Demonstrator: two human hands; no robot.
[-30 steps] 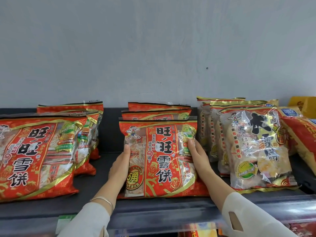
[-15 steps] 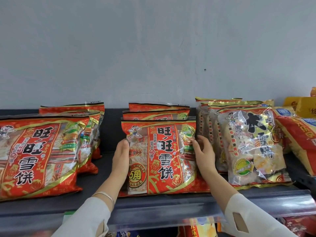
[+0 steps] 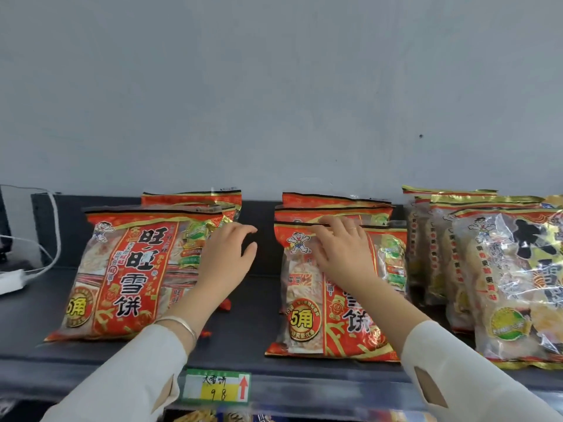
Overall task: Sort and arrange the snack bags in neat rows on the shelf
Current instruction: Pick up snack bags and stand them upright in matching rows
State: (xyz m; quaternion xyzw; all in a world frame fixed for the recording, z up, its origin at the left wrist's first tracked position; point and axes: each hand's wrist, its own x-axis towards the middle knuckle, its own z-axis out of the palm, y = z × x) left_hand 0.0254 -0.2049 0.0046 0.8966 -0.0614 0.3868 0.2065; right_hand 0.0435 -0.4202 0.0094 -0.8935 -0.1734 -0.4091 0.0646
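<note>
Three rows of snack bags stand on a dark shelf (image 3: pixel 243 339). The left row is led by a red bag (image 3: pixel 131 275), and so is the middle row (image 3: pixel 332 324). The right row holds clear and gold bags (image 3: pixel 511 287). My left hand (image 3: pixel 225 257) hovers in the gap between the left and middle rows, its fingers and thumb spread in a loose curve, holding nothing. It overlaps the right edge of the left row. My right hand (image 3: pixel 338 251) rests flat on the upper front of the middle red bag, fingertips at its top seam.
A grey wall rises behind the shelf. A white charger with cables (image 3: pixel 12 278) lies at the shelf's far left. A green and yellow price tag (image 3: pixel 216 388) is fixed to the front rail. More packets show on the shelf below.
Both hands have let go of the sides of the middle red bag. My left hand rose into the gap to its left. My right hand moved onto the bag's top. The view shifted left.
</note>
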